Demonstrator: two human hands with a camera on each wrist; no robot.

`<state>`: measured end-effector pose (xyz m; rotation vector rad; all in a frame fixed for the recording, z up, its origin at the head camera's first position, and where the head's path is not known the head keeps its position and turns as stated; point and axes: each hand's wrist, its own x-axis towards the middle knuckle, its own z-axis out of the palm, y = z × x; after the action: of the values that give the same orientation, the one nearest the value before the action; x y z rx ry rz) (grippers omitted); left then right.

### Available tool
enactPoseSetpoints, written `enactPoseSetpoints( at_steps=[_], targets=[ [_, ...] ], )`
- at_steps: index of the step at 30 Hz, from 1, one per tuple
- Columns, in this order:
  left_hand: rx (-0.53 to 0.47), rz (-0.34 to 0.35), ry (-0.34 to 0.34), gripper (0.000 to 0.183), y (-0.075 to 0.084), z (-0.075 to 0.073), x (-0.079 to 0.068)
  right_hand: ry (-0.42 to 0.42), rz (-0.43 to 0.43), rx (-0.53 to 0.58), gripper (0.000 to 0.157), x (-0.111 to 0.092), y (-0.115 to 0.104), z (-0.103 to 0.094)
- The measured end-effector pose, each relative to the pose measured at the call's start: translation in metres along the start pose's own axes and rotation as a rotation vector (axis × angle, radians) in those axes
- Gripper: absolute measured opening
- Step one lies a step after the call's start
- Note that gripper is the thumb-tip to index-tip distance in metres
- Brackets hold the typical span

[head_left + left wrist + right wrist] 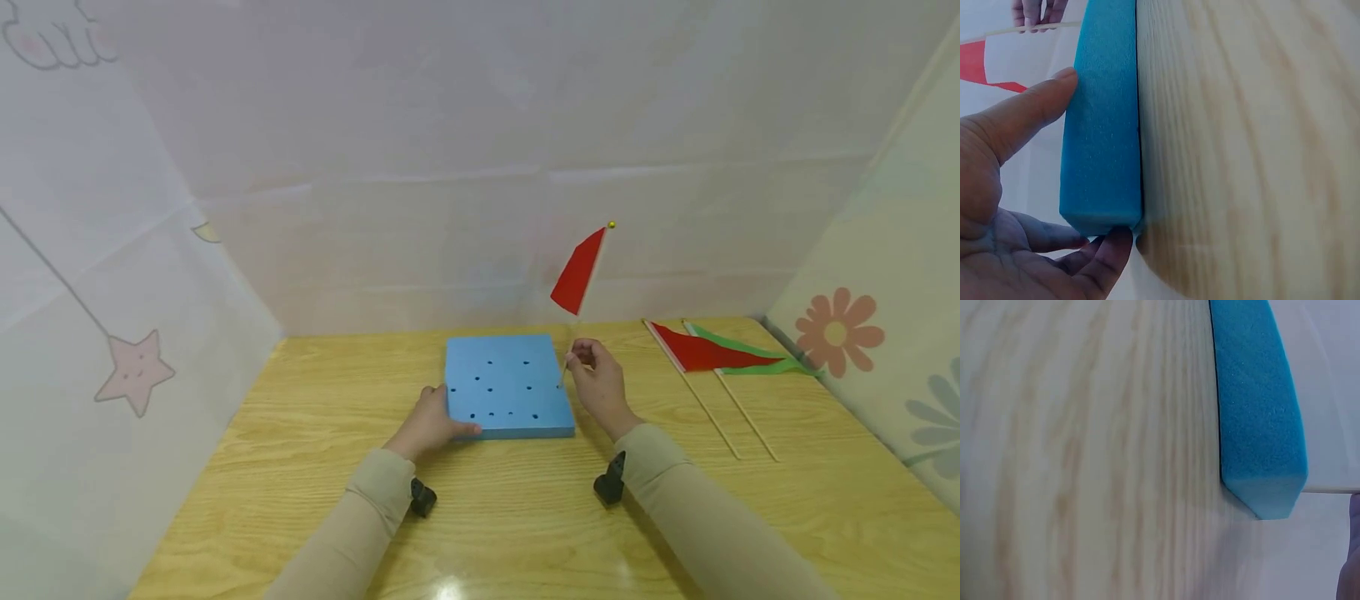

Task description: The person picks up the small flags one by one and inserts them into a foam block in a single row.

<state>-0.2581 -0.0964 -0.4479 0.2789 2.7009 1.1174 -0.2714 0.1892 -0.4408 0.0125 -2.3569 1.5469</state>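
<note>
A blue foam block (508, 350) with several small holes in its top lies flat on the table. My left hand (430, 423) holds its near left corner, the thumb along the top front edge and the fingers against the left side, as the left wrist view shows on the block (1102, 131). With my right hand (600, 385) I pinch the thin stick of a small red flag (580, 271) with a gold bead on top. The stick leans right, its lower end at a hole near the block's right edge. In the right wrist view only a sliver of the hand (1350, 553) shows.
To the right on the wooden table (510, 508) lie another red flag (701, 352) and a green flag (798, 367) on sticks, partly overlapping. Pale cloth walls (420, 233) with printed flowers and a star stand around the table's back and sides.
</note>
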Motion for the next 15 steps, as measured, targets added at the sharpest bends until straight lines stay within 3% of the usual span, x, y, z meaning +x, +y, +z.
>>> enactPoseSetpoints(
  at_steps=[8,15],
  targets=[
    [-0.014,-0.009,-0.024,0.108,0.001,0.001,0.000,0.019,0.026,0.005,0.031,-0.003,0.002,-0.006],
    [-0.001,-0.004,-0.033,0.108,-0.001,-0.001,0.001,-0.009,0.025,-0.064,0.033,-0.004,0.009,-0.020]
  ],
)
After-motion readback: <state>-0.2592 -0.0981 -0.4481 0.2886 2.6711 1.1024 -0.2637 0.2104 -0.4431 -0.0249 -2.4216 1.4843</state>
